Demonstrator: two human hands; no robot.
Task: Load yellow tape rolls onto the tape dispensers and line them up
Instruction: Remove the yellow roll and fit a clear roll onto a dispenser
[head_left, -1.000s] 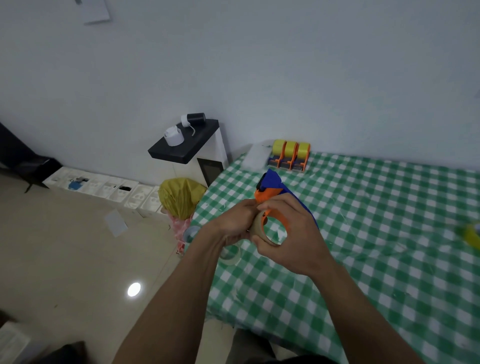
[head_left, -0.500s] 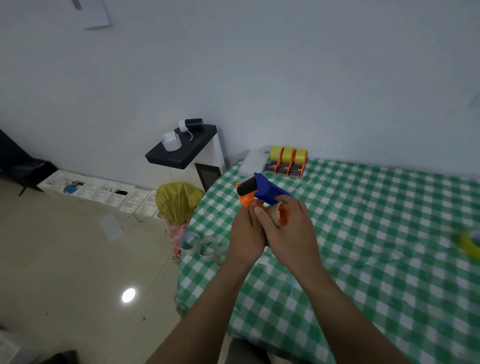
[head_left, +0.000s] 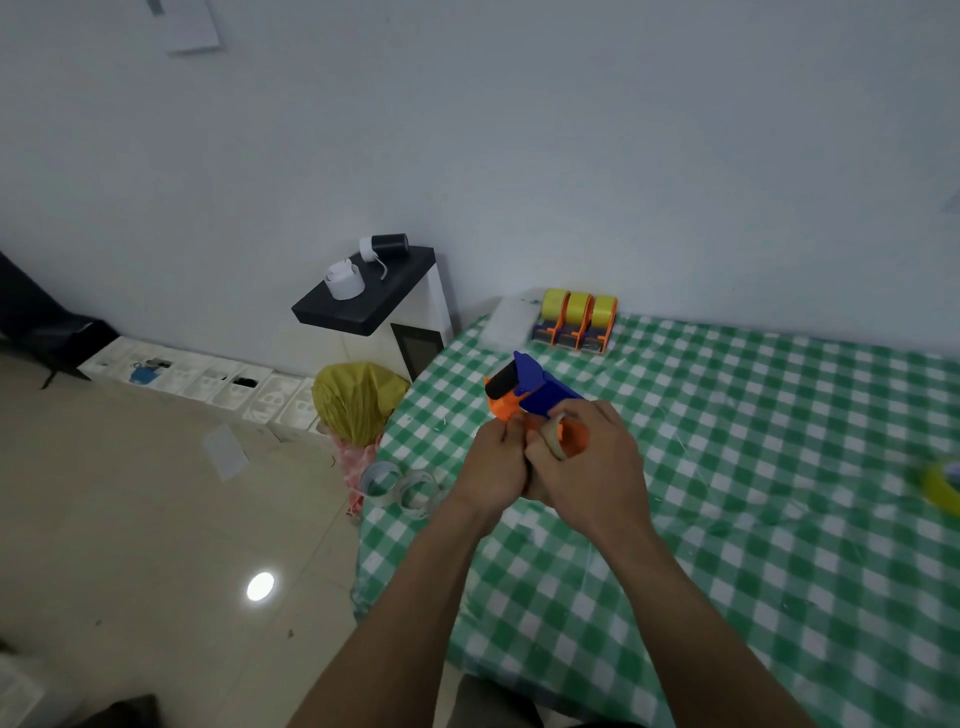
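Left hand (head_left: 493, 467) pinching orange end of blue-orange tape dispenser (head_left: 535, 389), lifted above checked table (head_left: 727, 467). Right hand (head_left: 592, 478) curling round tan core (head_left: 551, 441). 3 loaded dispensers (head_left: 575, 322) standing side by side at far edge. Yellow tape roll (head_left: 943, 486) lying far right.

We see a plain pale wall (head_left: 571, 130) far beyond the grip (head_left: 530, 452), and a sheet of paper (head_left: 192, 26) is fixed on it, high up to the left. Under the grip stands a table (head_left: 779, 493) covered with a green-and-white checked cloth. Left of the grip and further away, a white cabinet (head_left: 384, 306) with a black top stands at the wall. Lower left of the grip, the glossy beige floor (head_left: 130, 519) reflects one round light spot (head_left: 260, 586).
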